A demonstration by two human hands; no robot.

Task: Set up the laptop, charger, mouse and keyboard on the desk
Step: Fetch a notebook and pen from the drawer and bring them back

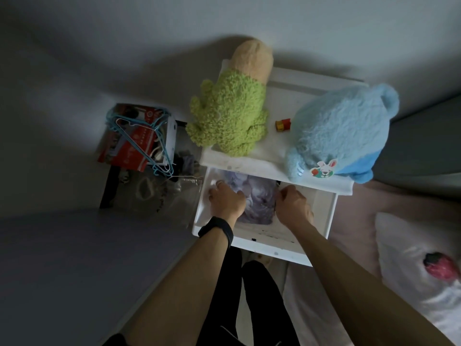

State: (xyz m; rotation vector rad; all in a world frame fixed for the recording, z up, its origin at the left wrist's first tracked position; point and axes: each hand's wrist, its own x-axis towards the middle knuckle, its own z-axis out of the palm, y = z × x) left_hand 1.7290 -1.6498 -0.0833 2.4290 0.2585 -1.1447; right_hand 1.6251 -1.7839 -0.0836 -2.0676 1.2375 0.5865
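A flat slab with a purple-and-white picture on top, which looks like the laptop (257, 198), lies in the open white drawer (321, 221) of a nightstand. My left hand (225, 202) rests over its left edge, fingers spread; I cannot see whether they hook under it. My right hand (293, 207) is curled around its dark right edge. A black band sits on my left wrist. No charger, mouse or keyboard is in sight.
On the nightstand top (282, 96) lie a green plush (229, 118), a blue plush (341, 131) and a small red item (283, 124). A box with blue hangers (139, 138) stands to the left. A bed with a pillow (419, 248) is on the right.
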